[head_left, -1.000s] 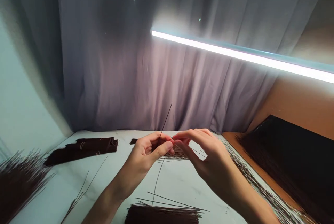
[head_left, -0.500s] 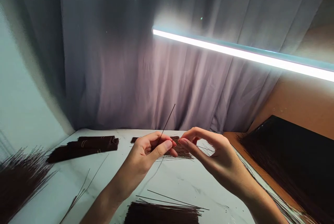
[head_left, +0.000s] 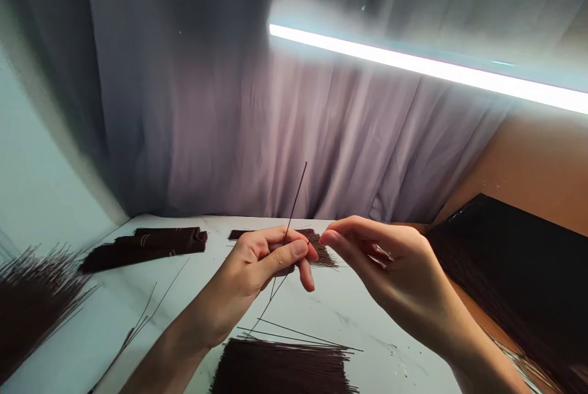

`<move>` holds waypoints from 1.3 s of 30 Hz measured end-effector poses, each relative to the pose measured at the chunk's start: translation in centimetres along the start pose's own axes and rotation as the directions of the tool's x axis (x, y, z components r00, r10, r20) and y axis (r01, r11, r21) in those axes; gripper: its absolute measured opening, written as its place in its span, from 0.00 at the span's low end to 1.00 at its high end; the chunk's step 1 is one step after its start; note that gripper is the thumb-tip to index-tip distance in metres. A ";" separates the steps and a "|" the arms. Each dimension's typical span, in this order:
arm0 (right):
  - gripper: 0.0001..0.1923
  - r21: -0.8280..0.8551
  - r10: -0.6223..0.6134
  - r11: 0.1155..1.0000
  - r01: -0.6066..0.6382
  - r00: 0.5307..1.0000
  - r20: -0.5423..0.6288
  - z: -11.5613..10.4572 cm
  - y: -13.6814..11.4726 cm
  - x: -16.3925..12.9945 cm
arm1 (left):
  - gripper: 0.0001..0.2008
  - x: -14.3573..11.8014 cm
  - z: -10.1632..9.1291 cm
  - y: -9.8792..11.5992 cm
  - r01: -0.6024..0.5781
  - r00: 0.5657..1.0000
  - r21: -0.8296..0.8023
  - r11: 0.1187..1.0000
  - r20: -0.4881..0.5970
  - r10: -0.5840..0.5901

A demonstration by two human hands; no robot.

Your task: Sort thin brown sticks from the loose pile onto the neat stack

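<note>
My left hand is closed, thumb against forefinger, pinching a thin dark stick that slants upward. Below these fingers a thin dark length runs down and to the left; whether it is the same piece I cannot tell. My right hand is just to the right, thumb and forefinger tips pressed together a short gap from the left fingertips. Anything in that pinch is too small to make out. Underneath lies a dense bundle of dark sticks, with a few loose ones across its top edge.
On the white marbled table lie tied dark bundles at the back left and another pile behind my hands. A brushy heap fills the left edge. A black panel stands right. A lit tube hangs before the curtain.
My right hand has shifted slightly right and its fingers have drawn closer together. The stick in my left hand stands a little steeper. The whole view has tilted downward slightly.
</note>
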State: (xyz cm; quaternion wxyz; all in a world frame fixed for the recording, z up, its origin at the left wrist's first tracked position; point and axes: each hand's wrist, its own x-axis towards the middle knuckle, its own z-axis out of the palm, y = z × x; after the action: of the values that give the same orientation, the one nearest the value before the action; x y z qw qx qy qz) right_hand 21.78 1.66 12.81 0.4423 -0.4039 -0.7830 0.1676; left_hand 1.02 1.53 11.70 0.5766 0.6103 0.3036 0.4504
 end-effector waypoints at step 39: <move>0.14 -0.068 -0.014 0.998 0.014 1.000 0.001 -1.8 0.9 0.3 | 0.07 0.1 -0.7 -1.3 0.261 0.965 -0.410 0.874 0.097 -0.243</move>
State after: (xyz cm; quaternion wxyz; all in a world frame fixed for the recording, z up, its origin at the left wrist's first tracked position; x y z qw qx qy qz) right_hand 23.57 2.25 13.42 0.4294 -0.4130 -0.7912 0.1378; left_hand 0.59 2.13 10.40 0.7541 0.4370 0.2642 0.4130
